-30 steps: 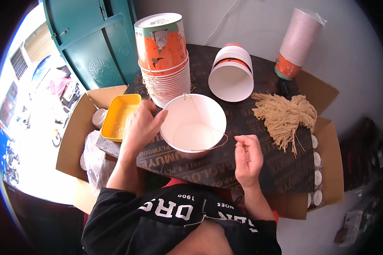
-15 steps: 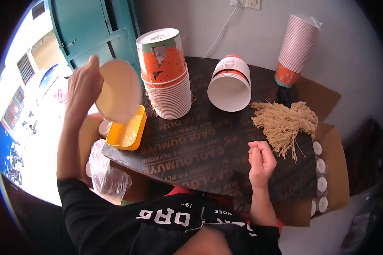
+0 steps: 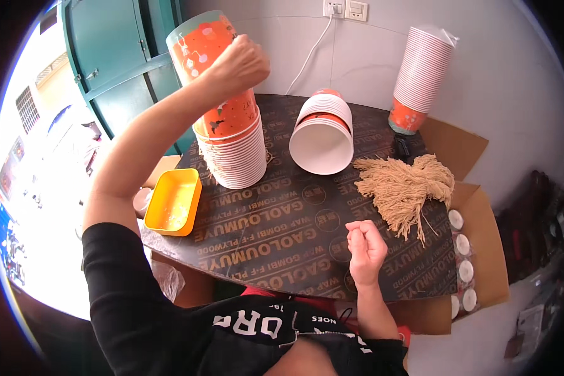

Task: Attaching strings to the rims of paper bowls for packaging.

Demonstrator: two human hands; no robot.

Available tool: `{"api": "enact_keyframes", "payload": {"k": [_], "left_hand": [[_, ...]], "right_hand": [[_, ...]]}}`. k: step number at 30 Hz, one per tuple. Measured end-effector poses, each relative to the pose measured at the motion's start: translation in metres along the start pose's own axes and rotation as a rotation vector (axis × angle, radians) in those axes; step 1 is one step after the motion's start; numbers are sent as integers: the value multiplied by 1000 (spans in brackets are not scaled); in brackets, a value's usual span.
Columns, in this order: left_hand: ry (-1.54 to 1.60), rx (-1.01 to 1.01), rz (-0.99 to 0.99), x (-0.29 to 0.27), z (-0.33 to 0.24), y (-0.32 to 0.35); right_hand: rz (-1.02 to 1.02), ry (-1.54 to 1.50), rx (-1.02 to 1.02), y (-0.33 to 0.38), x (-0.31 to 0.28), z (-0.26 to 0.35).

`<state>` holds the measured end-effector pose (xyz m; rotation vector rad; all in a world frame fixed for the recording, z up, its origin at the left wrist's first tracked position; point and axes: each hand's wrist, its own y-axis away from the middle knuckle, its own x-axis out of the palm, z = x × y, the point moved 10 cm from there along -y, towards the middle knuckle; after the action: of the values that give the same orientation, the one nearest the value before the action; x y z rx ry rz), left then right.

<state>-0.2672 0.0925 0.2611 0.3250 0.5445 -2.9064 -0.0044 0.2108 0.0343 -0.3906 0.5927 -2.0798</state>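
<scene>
My left hand (image 3: 244, 62) is raised at the top of a stack of orange-and-white paper cups (image 3: 232, 150), fingers curled against the topmost upturned orange cup (image 3: 200, 41). On the dark plywood board (image 3: 276, 244) my right hand (image 3: 365, 245) rests near the front edge, fingers curled shut with the tips pinched together; nothing shows between them. Just to its upper right lies a bundle of beige strings (image 3: 407, 188).
A second cup stack (image 3: 323, 135) lies on its side mid-board, mouth toward me. A tall plastic-wrapped cup stack (image 3: 420, 75) stands at the back right. A yellow tray (image 3: 172, 202) sits at the board's left. The cardboard box (image 3: 479, 213) on the right holds white-capped bottles (image 3: 460, 250).
My left hand carried the white cup from the board's middle out to the left, then up onto the cup stack. My right hand stayed low near the strings.
</scene>
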Motion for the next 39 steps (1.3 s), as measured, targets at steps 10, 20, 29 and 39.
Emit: {"api": "enact_keyframes", "payload": {"k": [10,20,29,39], "left_hand": [[217,-170,-323,-59,-6,25],[623,-590,-66,14,26,53],[894,-272,-586,-37,-70,82],[1542,-1173,-155,109,-193,61]], "right_hand": [[31,41,-8,-3,8,-4],[82,69,16,-8,13,7],[124,535,-138,-75,16,-25],[-131,708,-251,-167,5,-97]]}}
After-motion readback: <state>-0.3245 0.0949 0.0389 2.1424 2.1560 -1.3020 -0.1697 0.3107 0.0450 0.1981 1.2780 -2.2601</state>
